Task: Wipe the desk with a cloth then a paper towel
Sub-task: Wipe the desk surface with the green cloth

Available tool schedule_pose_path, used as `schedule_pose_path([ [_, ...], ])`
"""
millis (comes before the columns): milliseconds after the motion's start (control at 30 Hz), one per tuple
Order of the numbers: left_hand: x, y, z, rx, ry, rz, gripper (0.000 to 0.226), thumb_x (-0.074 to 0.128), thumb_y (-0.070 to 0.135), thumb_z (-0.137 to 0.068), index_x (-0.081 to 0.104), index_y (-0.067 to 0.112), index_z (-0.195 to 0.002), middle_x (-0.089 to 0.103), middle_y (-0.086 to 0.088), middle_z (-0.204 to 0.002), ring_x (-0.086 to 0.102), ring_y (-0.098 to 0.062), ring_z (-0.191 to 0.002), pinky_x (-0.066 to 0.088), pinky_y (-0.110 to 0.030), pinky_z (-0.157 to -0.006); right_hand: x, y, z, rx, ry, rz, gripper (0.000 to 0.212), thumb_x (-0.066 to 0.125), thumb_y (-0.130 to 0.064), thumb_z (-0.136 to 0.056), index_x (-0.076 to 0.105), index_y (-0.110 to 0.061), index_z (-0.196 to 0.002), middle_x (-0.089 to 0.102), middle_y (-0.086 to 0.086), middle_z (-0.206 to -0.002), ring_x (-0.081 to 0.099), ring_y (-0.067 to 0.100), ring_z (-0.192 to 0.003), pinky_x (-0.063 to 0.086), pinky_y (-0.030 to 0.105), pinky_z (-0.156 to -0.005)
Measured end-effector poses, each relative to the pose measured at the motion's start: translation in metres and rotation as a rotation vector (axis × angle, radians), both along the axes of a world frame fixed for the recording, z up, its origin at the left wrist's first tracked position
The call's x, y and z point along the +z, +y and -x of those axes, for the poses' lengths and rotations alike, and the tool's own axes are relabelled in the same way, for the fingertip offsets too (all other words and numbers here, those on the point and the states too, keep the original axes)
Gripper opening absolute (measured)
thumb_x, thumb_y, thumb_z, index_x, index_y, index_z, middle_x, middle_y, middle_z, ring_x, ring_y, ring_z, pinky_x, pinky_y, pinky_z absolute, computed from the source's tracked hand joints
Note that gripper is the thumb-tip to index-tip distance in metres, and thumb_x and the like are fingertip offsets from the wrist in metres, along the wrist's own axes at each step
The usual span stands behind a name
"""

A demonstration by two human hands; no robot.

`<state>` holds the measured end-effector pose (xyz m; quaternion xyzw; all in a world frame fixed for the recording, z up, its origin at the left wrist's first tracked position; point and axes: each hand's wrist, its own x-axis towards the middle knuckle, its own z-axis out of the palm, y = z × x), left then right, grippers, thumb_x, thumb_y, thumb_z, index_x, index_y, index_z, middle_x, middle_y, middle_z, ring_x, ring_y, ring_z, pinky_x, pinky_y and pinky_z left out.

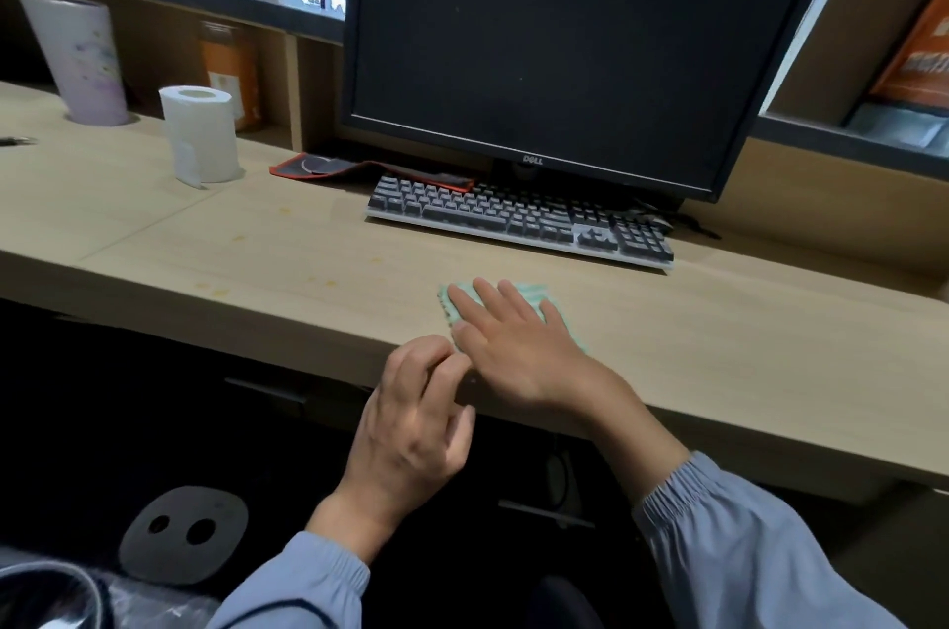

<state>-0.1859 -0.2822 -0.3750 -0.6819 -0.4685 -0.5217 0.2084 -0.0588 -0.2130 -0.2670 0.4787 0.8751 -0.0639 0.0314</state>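
One cloth [533, 293], folded, green-striped, near desk [719, 320] front edge, just before keyboard [518, 217]. R hand [513, 346] flat on it, fingers straight, pressing, not gripping. L hand [411, 428] at desk edge, fingers loosely curled, holding nothing. Step: cloth wipe, early I reckon. Next: sweep left over yellowish spots [222, 291], approx seven. One paper towel roll [203, 135] far left, upright.

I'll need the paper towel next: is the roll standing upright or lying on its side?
Upright. The paper towel roll stands on end on the desk, its hollow core facing up, a loose sheet hanging down.
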Motion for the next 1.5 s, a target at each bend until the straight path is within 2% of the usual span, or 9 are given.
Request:
schedule_pose_path([
  [67, -0.002, -0.005, 0.007, 0.064, 0.029, 0.013, 0.038, 0.055, 0.008, -0.083, 0.057, 0.004, -0.121, 0.051, -0.013, -0.124, 0.052, -0.032, -0.117, 0.043, -0.038, -0.113, 0.001, -0.018, -0.009, -0.008, 0.031, -0.004, 0.056, 0.011, -0.045, -0.108, -0.002, -0.040, -0.162, -0.010, -0.008, -0.171, -0.015, 0.016, -0.156, -0.006, 0.055, -0.124],
  [133, -0.005, -0.008, 0.015, 0.161, 0.055, 0.021, 0.040, 0.054, 0.009, -0.083, 0.061, 0.001, -0.122, 0.057, -0.016, -0.124, 0.053, -0.033, -0.122, 0.039, -0.054, -0.119, 0.000, -0.030, -0.019, -0.014, 0.057, -0.018, 0.055, 0.010, -0.049, -0.108, -0.002, -0.044, -0.161, -0.009, -0.012, -0.171, -0.016, 0.012, -0.156, -0.007, 0.050, -0.125],
  [267, 0.001, -0.011, 0.042, 0.345, 0.053, 0.091, 0.048, 0.054, 0.010, -0.082, 0.064, 0.000, -0.128, 0.061, -0.018, -0.133, 0.055, -0.037, -0.132, 0.029, -0.062, -0.123, -0.007, -0.040, -0.047, -0.006, 0.048, -0.107, 0.054, 0.009, -0.055, -0.107, -0.001, -0.049, -0.159, -0.005, -0.018, -0.170, -0.014, 0.008, -0.155, -0.004, 0.043, -0.126],
  [400, 0.002, -0.008, 0.058, 0.386, 0.062, 0.165, 0.051, 0.057, 0.013, -0.079, 0.063, 0.003, -0.129, 0.061, -0.014, -0.134, 0.056, -0.035, -0.133, 0.023, -0.058, -0.127, -0.009, -0.043, -0.056, 0.021, 0.000, -0.149, 0.054, 0.008, -0.055, -0.106, -0.005, -0.049, -0.159, -0.007, -0.018, -0.170, -0.014, 0.009, -0.155, -0.004, 0.041, -0.126],
  [533, -0.008, -0.004, 0.060, 0.361, 0.064, 0.150, 0.055, 0.065, 0.009, -0.077, 0.064, 0.002, -0.132, 0.063, -0.013, -0.136, 0.054, -0.033, -0.136, 0.028, -0.061, -0.124, -0.005, -0.040, -0.031, 0.107, -0.007, -0.133, 0.059, 0.002, -0.057, -0.102, -0.006, -0.047, -0.160, -0.009, -0.015, -0.170, -0.015, 0.012, -0.156, -0.005, 0.043, -0.126],
  [667, -0.010, -0.003, 0.066, 0.326, 0.058, 0.131, 0.055, 0.060, 0.009, -0.080, 0.064, 0.003, -0.134, 0.062, -0.012, -0.139, 0.052, -0.029, -0.139, 0.028, -0.057, -0.126, -0.006, -0.031, 0.002, 0.163, 0.010, -0.104, 0.057, 0.007, -0.055, -0.106, -0.006, -0.045, -0.160, -0.011, -0.013, -0.170, -0.017, 0.014, -0.156, -0.005, 0.048, -0.126],
  [867, -0.010, -0.006, 0.075, 0.302, 0.115, 0.118, 0.052, 0.054, 0.013, -0.088, 0.064, 0.004, -0.138, 0.061, -0.011, -0.143, 0.050, -0.027, -0.141, 0.031, -0.053, -0.125, 0.001, -0.016, 0.035, 0.145, 0.003, 0.027, 0.056, 0.010, -0.050, -0.108, -0.005, -0.042, -0.161, -0.015, -0.011, -0.170, -0.020, 0.013, -0.155, -0.010, 0.050, -0.125],
  [1200, -0.013, 0.003, 0.075, 0.311, 0.068, 0.081, 0.047, 0.057, 0.012, -0.085, 0.069, 0.006, -0.130, 0.067, -0.008, -0.134, 0.055, -0.024, -0.134, 0.034, -0.051, -0.122, 0.010, 0.059, 0.052, 0.081, -0.025, 0.105, 0.057, 0.011, -0.052, -0.108, -0.007, -0.042, -0.161, -0.016, -0.010, -0.170, -0.019, 0.014, -0.155, -0.010, 0.052, -0.124],
  [1500, -0.009, -0.005, 0.075, 0.219, 0.012, 0.158, 0.055, 0.057, 0.010, -0.082, 0.063, 0.010, -0.138, 0.063, -0.004, -0.140, 0.052, -0.020, -0.139, 0.025, -0.045, -0.128, 0.017, 0.105, 0.061, 0.214, -0.043, 0.099, 0.056, 0.014, -0.051, -0.109, -0.004, -0.041, -0.162, -0.012, -0.014, -0.170, -0.018, 0.007, -0.153, -0.010, 0.042, -0.125],
])
